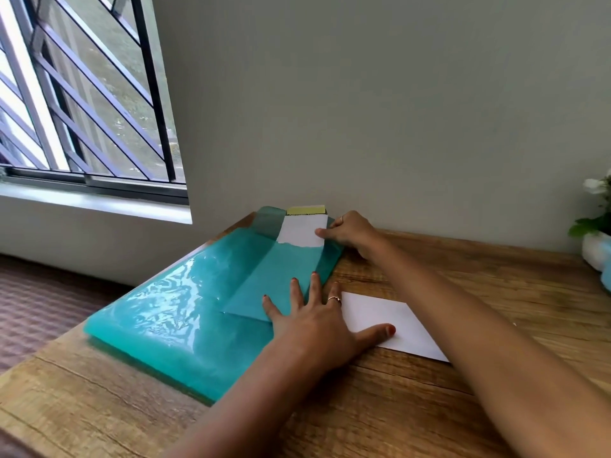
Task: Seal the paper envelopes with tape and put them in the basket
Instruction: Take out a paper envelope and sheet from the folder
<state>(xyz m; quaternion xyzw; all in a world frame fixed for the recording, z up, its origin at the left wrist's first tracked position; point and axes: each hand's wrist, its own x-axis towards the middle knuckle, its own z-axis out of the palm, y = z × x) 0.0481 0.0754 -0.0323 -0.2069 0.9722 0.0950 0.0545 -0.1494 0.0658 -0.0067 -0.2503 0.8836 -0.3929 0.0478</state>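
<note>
Against grey wall [396, 110], wooden table [429, 408], barred window [82, 94]

Table [446, 408]: I see a wood-grain top filling the lower half of the frame, its far edge against the wall.
Wall [380, 110]: plain grey-green, across the upper centre and right.
Window [82, 94]: upper left of the frame, with dark diagonal bars and a sliding frame; I make out greenery outside (blurred).
Sill [99, 204]: a pale ledge just under the window.
Floor [43, 302]: brownish and patterned, at the left edge below the wall.
Plant [595, 213]: at the right edge, white flowers and green leaves in a pale pot, cut off by the frame.
</note>
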